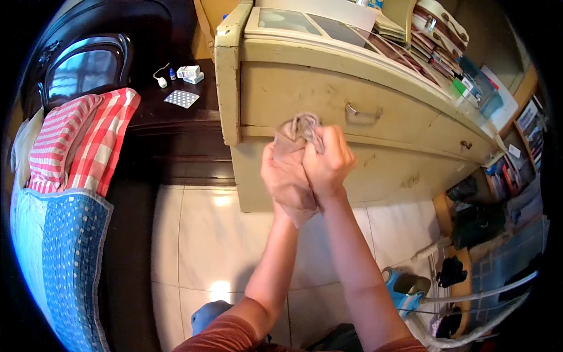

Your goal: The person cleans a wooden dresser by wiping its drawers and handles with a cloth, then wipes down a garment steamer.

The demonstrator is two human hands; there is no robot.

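Observation:
A crumpled thin grey-brown cloth (291,145) is bunched between my two hands, held up in front of the cream cabinet. My left hand (269,171) is closed on its left side, and part of the cloth hangs down over that hand and wrist. On the other side, my right hand (330,161) is a fist gripping the cloth's bunched upper part. Both hands are close together, and the fabric hides some of the left fingers. The cloth's exact kind cannot be made out.
Behind my hands stands a cream cabinet (293,88) with a metal drawer handle (363,112). At left are a bed with a blue quilt (73,246) and a dark ledge holding a blister pack (182,99) and small boxes (189,73). A blue appliance (403,293) is at lower right.

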